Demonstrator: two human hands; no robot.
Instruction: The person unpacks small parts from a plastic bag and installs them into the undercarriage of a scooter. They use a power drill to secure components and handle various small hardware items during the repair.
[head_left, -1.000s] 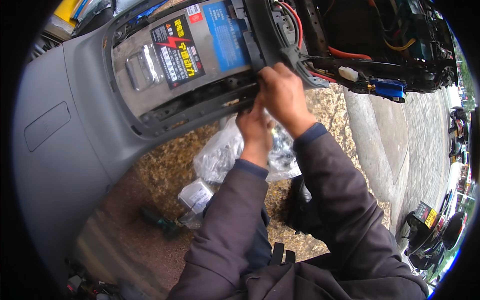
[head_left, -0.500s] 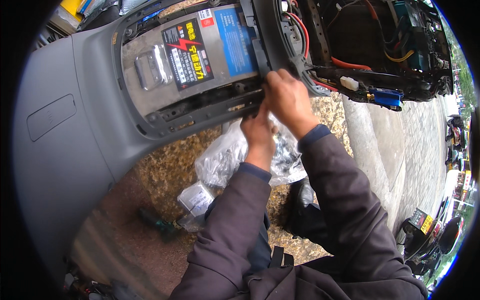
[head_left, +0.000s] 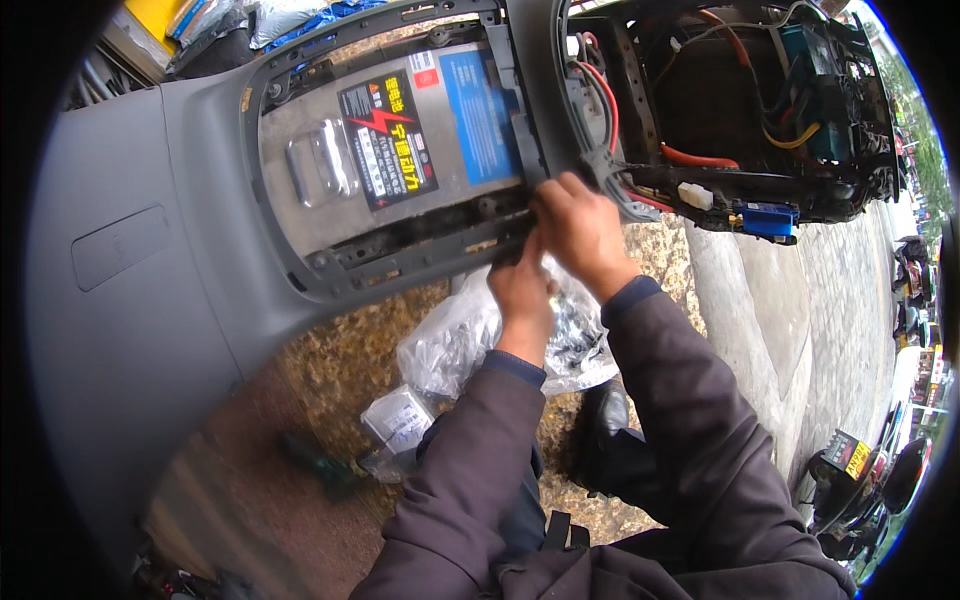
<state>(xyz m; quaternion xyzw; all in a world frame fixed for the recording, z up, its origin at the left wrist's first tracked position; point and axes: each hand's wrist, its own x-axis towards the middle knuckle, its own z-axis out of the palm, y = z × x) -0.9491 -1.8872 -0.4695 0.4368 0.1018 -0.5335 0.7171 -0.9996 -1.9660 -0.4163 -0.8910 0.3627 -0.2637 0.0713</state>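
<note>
Both hands meet at the near edge of a scooter's grey plastic body panel point(head_left: 400, 272). My right hand point(head_left: 585, 238) is closed there, its fingers curled at the edge where the panel meets the upright dark crosspiece. Just below and left, my left hand point(head_left: 522, 300) touches it, its fingers bent in under the panel. Whatever the fingertips hold is hidden by the hands and the edge. Inside the panel's opening lies a metal battery case point(head_left: 300, 215) with a folding handle, a black-and-yellow label and a blue label.
Right of the hands, an open dark compartment point(head_left: 720, 100) holds red, yellow and black wires, a white connector point(head_left: 695, 196) and a blue connector point(head_left: 766, 219). Below the hands lie a clear plastic bag point(head_left: 440, 345) and a small wrapped box point(head_left: 397, 420). Parked scooters point(head_left: 850, 490) stand far right.
The whole scene sits slightly lower in the picture, as my view has shifted. My hands stay together at the same panel edge, with little visible change in grip.
</note>
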